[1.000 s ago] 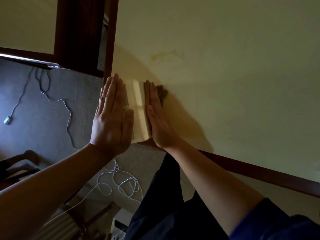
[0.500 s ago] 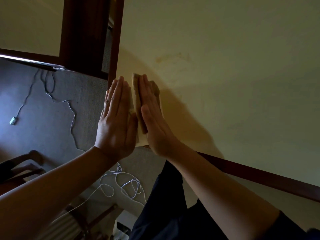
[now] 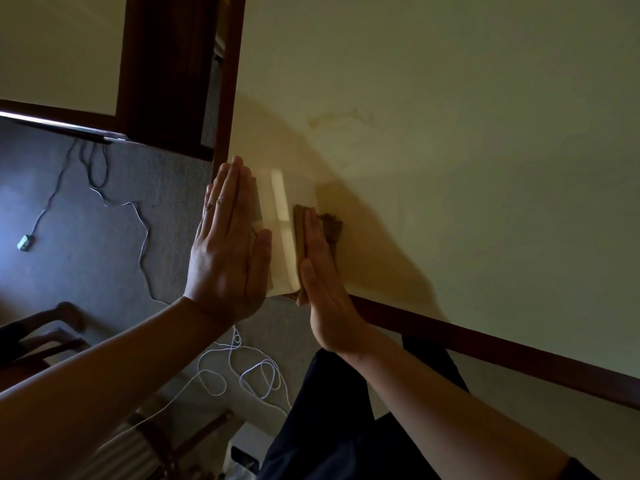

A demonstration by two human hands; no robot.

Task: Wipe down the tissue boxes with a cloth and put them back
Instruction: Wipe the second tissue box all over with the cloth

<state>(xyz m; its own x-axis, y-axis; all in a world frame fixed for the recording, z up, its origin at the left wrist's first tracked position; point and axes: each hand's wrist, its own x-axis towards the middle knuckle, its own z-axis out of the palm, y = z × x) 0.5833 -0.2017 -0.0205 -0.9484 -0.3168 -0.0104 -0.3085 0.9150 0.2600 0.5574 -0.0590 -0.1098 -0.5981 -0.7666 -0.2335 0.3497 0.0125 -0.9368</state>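
A pale cream tissue box (image 3: pixel 282 223) stands at the near left corner of a cream table top (image 3: pixel 450 150). My left hand (image 3: pixel 227 247) lies flat against the box's left side, fingers straight. My right hand (image 3: pixel 322 271) is flat too and presses a brown cloth (image 3: pixel 332 225) against the box's right side. Part of the cloth sticks out past my fingertips. The box's left face is hidden behind my left hand.
The table has a dark wooden edge (image 3: pixel 502 355) running to the right. A dark wood frame (image 3: pixel 166 74) stands at the upper left. Grey carpet (image 3: pixel 69 237) below holds a dark cable with a plug (image 3: pixel 25 243) and a coiled white cable (image 3: pixel 242 375). Chair parts show at the lower left.
My right hand with the cloth has slid back toward me along the box's right side, after reaching farther forward half a second ago. More of the box's top shows now.
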